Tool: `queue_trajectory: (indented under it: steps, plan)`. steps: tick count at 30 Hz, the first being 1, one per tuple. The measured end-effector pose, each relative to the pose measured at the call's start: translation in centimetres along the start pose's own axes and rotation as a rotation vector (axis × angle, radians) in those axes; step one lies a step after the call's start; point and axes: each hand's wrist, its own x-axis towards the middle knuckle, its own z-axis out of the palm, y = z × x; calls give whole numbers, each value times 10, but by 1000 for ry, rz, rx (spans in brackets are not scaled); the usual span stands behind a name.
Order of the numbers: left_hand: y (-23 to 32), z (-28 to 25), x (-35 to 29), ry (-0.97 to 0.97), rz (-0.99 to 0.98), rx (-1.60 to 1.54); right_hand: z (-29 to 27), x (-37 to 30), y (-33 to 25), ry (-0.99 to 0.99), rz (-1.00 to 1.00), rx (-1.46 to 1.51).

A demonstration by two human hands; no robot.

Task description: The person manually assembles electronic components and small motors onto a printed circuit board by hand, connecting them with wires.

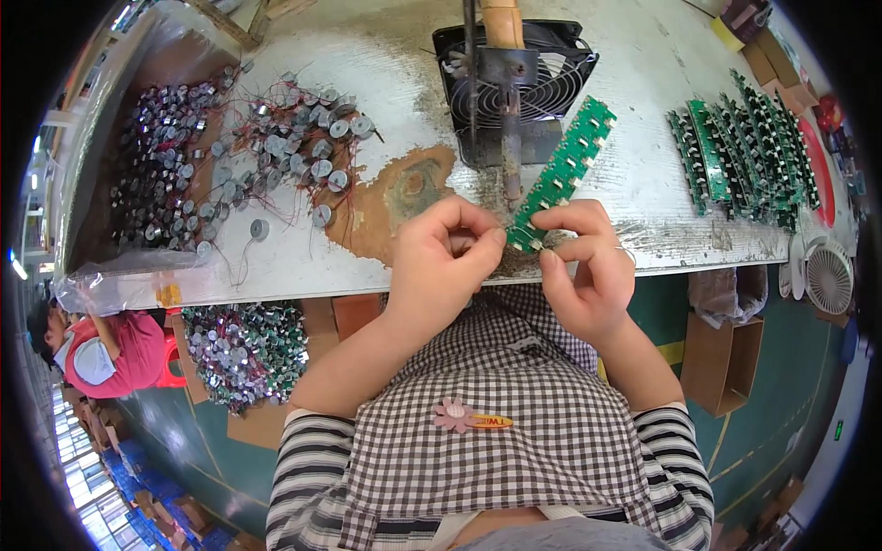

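A long green circuit board strip [577, 151] slants away from me over the table, with small pale parts along it. My right hand [593, 266] grips its near end, thumb and fingers closed on the right edge. My left hand [447, 262] is closed in a pinch, its fingertips at the strip's near left corner; whatever lies between them is too small to make out. Just beyond my fingertips an upright soldering iron [512, 138] with a wooden handle points down, clamped in a metal holder. Its tip is close to the strip's left edge.
Behind the iron stands a black fan [574, 64]. Small round metal parts [303, 138] with thin red wires lie left, beside an open box [87, 207] of more. Green boards [744, 156] stand in rows at right. Below are a cardboard box [723, 363] and a seated person [124, 354].
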Motion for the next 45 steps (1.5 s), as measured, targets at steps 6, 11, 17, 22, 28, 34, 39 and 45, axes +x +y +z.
queue_trajectory:
  steps: [6,11,17,22,28,34,39,45]
  plan:
    - [-10,2,-1,-39,181,247,-4,-10,-18,30,182,-64]
    - [-8,1,1,-88,58,71,-7,-4,-12,9,195,31]
    - [-11,-3,6,-68,92,67,-2,2,-1,20,183,49]
    - [-2,3,14,-16,184,67,-3,12,0,35,152,46]
    - [-6,0,10,-31,164,117,-6,1,0,-16,190,117]
    - [2,-14,5,-158,122,282,-6,1,-5,52,264,86]
    - [37,-73,-1,407,791,861,-11,-14,-1,104,376,158]
    - [24,-175,-55,709,277,1503,-10,-18,5,94,399,175]
